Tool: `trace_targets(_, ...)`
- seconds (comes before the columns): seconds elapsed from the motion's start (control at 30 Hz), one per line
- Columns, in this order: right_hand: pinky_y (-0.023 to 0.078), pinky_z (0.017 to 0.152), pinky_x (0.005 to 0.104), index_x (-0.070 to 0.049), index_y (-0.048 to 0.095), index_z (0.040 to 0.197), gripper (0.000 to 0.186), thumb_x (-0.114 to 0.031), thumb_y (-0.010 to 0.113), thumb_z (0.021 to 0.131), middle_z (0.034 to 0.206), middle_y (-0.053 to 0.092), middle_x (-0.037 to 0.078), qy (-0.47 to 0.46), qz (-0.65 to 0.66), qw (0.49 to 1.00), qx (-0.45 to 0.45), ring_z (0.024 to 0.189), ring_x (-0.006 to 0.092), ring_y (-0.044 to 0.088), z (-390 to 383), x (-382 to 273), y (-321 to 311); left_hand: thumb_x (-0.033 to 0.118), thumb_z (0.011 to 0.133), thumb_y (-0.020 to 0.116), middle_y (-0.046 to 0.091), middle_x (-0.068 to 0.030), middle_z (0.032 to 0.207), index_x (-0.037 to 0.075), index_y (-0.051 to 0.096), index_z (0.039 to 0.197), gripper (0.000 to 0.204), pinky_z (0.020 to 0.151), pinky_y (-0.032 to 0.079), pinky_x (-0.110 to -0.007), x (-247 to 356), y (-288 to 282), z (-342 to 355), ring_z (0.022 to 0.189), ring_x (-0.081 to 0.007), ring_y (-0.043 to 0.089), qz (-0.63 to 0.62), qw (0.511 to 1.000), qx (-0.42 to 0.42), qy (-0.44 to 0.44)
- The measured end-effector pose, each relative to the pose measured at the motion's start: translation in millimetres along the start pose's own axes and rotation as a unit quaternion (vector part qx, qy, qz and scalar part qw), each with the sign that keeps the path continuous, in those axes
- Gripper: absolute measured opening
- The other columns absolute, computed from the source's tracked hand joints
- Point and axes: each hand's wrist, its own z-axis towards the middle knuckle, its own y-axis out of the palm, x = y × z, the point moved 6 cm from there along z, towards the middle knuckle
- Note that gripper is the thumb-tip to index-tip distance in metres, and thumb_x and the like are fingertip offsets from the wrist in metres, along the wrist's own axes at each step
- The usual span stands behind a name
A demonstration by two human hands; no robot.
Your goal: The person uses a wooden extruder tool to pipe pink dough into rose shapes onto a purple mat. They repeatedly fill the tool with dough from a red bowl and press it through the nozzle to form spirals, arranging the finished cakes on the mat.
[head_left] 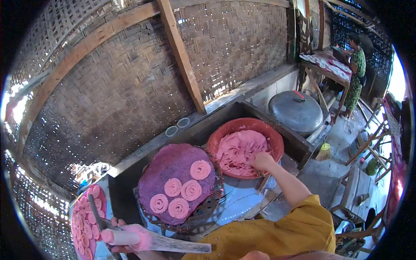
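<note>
Nearest the camera, the left hand (118, 223) was wrapped around a tube-shaped tool (125, 237) with pink paste at its left end and around its middle; a long, pale-smeared bar ran from it toward the right. A dark wooden piece (99, 214) stood beside the same hand. A mustard-yellow garment (268, 229) covered the wearer's body and right upper arm.

Just beyond lay a tray covered with purple cloth (151, 177), bearing five pink spirals (190, 190), each separate from the rim. At far left, many more spirals (86, 221) lay crowded together.

To the right of the purple cloth stood a red basin (277, 145) holding a mass of pink dough (240, 147). The right hand (262, 162) was at the dough's near right side; its fingertips were hidden, so spread or pinched could not be told.

Behind, two small bowls (177, 126) sat on the ledge below a woven wall (104, 91). Right of the basin: a lidded metal pot (295, 112). Farther off, a broom (324, 152); farthest, a person in green patterned clothing (359, 65) at a wooden table (323, 56).
</note>
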Motion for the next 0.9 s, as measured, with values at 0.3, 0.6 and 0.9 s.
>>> trace_targets(0.3, 0.051, 0.071, 0.0378, -0.007, 0.067, 0.088, 0.028, -0.026, 0.061, 0.069, 0.09, 0.065, 0.013, -0.06, -0.245, 0.945, -0.208, 0.085, 0.0278, 0.063, 62.3, 41.2, 39.2, 0.046, 0.08, 0.049, 0.054, -0.0128, 0.106, 0.003, 0.043, 0.114, 0.056, 0.073, 0.047, -0.034, 10.9, 6.6, 17.8, 0.085, -0.0221, 0.056, 0.122, 0.991, 0.055, -0.005)
trace_targets(0.6, 0.051, 0.066, 0.0393, -0.006, 0.067, 0.083, 0.018, -0.016, 0.057, 0.071, 0.083, 0.065, 0.015, -0.149, -0.258, 0.952, -0.07, 0.079, 0.0276, 0.064, 68.6, 46.0, -25.7, 0.04, 0.077, 0.052, 0.056, -0.0112, 0.101, 0.004, 0.046, 0.105, 0.046, 0.072, 0.047, -0.032, 45.1, -14.5, 41.4, 0.084, -0.021, 0.056, 0.201, 0.974, 0.102, -0.013)
trace_targets(0.9, 0.05, 0.066, 0.0396, -0.008, 0.066, 0.072, 0.015, -0.016, 0.058, 0.062, 0.073, 0.064, 0.013, -0.195, -0.217, 0.954, -0.064, 0.073, 0.0288, 0.063, 99.0, 62.2, 38.0, 0.034, 0.074, 0.055, 0.057, -0.0097, 0.096, 0.004, 0.049, 0.096, 0.037, 0.071, 0.046, -0.031, 26.0, 2.6, 36.4, 0.082, -0.0199, 0.056, 0.221, 0.969, 0.103, -0.044)
